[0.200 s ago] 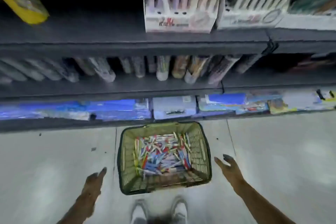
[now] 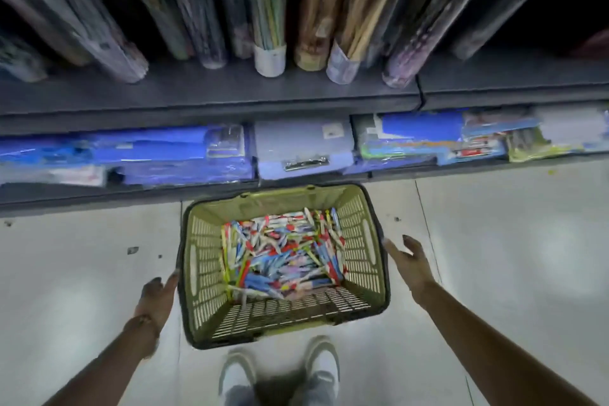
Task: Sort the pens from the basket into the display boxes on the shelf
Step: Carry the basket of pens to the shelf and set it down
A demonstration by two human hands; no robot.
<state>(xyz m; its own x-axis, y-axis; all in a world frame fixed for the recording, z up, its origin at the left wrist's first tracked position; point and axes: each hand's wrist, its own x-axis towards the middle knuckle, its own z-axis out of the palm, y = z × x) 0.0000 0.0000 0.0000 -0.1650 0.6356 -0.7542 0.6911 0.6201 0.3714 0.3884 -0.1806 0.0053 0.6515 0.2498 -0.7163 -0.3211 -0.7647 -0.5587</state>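
A green plastic basket [image 2: 361, 241] stands on the pale floor in front of the shelf, holding a heap of red, blue, white and yellow pens [image 2: 283, 254]. My left hand [image 2: 158, 300] is beside the basket's left wall, fingers straight, fingertips close to the rim. Beside the right wall, my right hand [image 2: 408, 260] hovers with fingers spread and nothing in it. The display boxes are out of view.
The bottom shelf [image 2: 131, 194] just behind the basket carries blue folders and a clipboard [image 2: 303, 145]. Above it, a dark shelf [image 2: 230, 92] holds rolled papers [image 2: 268, 26]. My two white shoes [image 2: 280, 372] stand right below the basket.
The view has tipped down and closer, so the upper shelf with display boxes has left the frame. Both hands have come nearer to the basket's sides.
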